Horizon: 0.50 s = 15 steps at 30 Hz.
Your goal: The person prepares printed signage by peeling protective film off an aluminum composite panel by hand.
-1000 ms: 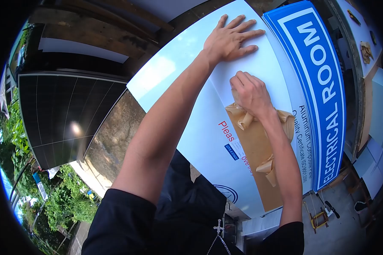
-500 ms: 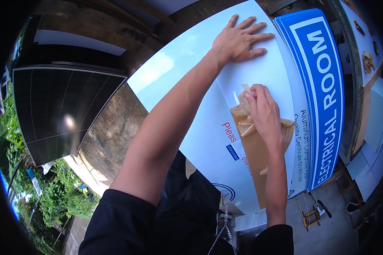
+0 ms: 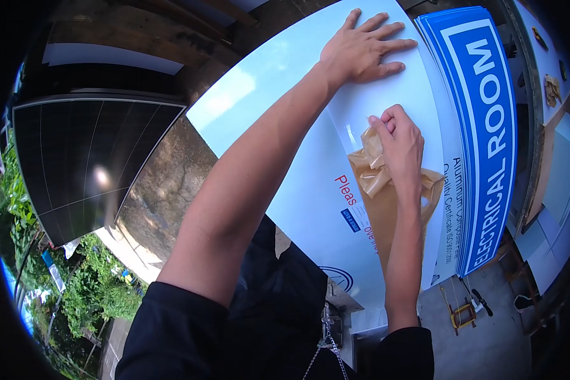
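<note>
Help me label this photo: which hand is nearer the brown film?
Right: the right hand pinches the film; the left hand lies beyond its crumpled end, flat on the panel.

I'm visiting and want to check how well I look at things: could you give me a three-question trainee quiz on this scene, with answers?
1. Which hand lies flat and spread on the glossy white sheet?
2. True or false: the right hand pinches the crumpled, shiny brown tape.
3. What do the large white letters on the blue rectangular sign spell?

Key: 1. The left hand. 2. True. 3. ELECTRICAL ROOM.
</note>
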Tool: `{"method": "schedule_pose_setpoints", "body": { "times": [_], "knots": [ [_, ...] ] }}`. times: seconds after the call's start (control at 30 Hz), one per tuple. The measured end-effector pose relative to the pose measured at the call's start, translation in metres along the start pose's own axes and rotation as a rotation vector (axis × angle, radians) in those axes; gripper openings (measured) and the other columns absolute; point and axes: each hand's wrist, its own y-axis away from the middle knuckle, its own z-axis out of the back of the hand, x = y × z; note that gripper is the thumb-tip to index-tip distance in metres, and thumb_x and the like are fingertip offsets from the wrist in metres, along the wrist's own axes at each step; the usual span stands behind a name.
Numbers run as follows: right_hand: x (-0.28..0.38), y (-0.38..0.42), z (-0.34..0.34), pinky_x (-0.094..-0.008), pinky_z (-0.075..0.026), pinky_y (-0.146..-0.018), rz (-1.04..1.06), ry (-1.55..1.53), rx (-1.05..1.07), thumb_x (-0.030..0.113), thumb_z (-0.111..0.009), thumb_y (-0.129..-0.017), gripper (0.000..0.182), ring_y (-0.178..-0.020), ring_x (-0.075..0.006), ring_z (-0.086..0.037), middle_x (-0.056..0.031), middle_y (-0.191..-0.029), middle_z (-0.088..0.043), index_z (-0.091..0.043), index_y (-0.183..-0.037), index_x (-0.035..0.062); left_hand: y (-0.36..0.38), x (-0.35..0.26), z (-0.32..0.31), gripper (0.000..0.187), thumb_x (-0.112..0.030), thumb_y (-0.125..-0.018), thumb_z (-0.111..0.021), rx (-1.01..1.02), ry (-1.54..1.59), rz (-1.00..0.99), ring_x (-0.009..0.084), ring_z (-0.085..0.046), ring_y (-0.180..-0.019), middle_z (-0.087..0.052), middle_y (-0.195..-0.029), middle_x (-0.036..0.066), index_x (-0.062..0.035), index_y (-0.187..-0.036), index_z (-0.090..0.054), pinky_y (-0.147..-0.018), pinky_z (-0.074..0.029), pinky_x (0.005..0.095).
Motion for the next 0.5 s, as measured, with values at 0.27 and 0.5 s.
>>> {"method": "schedule_pose_setpoints", "body": {
  "times": [0.27,0.5],
  "knots": [
    [0.006,0.001,-0.005,-0.0408,-0.042,-0.061,-0.071,0.024,-0.083,0.03,-0.074,-0.082,0.034,-0.061,-0.0294,-0.051,-0.0092,-0.065,-0.048,-0.054,-0.085,0.0023,-0.012,0.005,0.056,0.057,-0.05,-0.096,-0.041,0.313,0.324,-0.037,0.0298,-0.02,-0.147,-0.029,-0.157,0.007,-0.0291,-0.149,-0.036,-0.119,-0.01,0.0559],
    [-0.004,0.0,-0.014,-0.0394,-0.041,-0.06,-0.109,-0.064,-0.129,0.029,-0.076,-0.08,0.032,-0.059,-0.0269,-0.05,-0.0066,-0.064,-0.047,-0.055,-0.085,0.0047,-0.014,0.004,0.049,0.056,-0.05,-0.096,-0.04,0.301,0.287,-0.048,0.0305,-0.02,-0.147,-0.029,-0.157,0.008,-0.0294,-0.149,-0.036,-0.119,-0.01,0.0566]
  ]
}}
